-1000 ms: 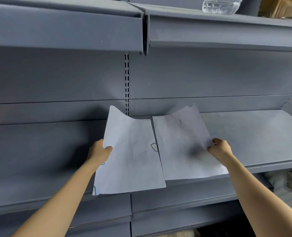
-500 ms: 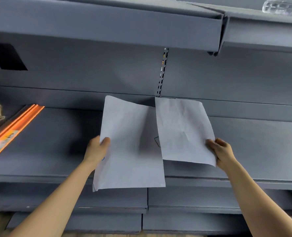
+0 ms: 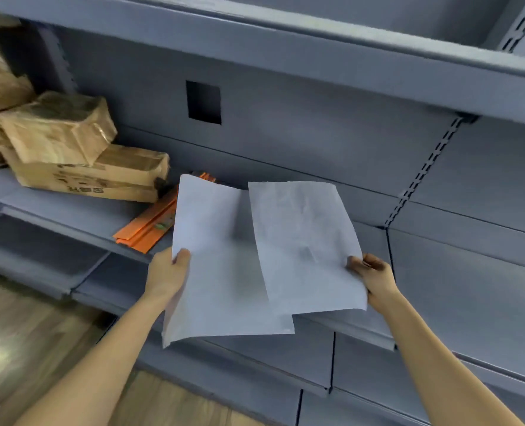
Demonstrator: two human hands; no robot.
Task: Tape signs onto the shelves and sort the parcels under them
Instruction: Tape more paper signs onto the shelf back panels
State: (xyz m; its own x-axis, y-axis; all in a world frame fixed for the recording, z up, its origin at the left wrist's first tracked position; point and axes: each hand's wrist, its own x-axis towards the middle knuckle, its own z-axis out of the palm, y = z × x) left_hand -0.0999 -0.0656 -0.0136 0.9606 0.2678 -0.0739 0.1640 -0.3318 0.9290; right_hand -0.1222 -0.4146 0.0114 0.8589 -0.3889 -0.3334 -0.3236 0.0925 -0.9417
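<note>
I hold two white paper sheets in front of the grey shelf (image 3: pixel 70 216). My left hand (image 3: pixel 167 273) pinches the left sheet (image 3: pixel 215 272) by its left edge. At the right edge of the right sheet (image 3: pixel 304 244), my right hand (image 3: pixel 375 276) grips it. The right sheet overlaps the left one in the middle. Both show blank backs toward me. Brown taped parcels (image 3: pixel 58 130) are stacked on the shelf at the far left.
An orange flat packet (image 3: pixel 146 229) lies on the shelf beside the parcels, partly behind the left sheet. A dark rectangular hole (image 3: pixel 203 102) is in the back panel. Another shelf edge (image 3: pixel 316 47) runs overhead. Wooden floor (image 3: pixel 24 348) shows at lower left.
The view has swung left and tilted, bringing the parcels and orange packet into sight. Both sheets stay in my hands, now lifted off the shelf and overlapping more.
</note>
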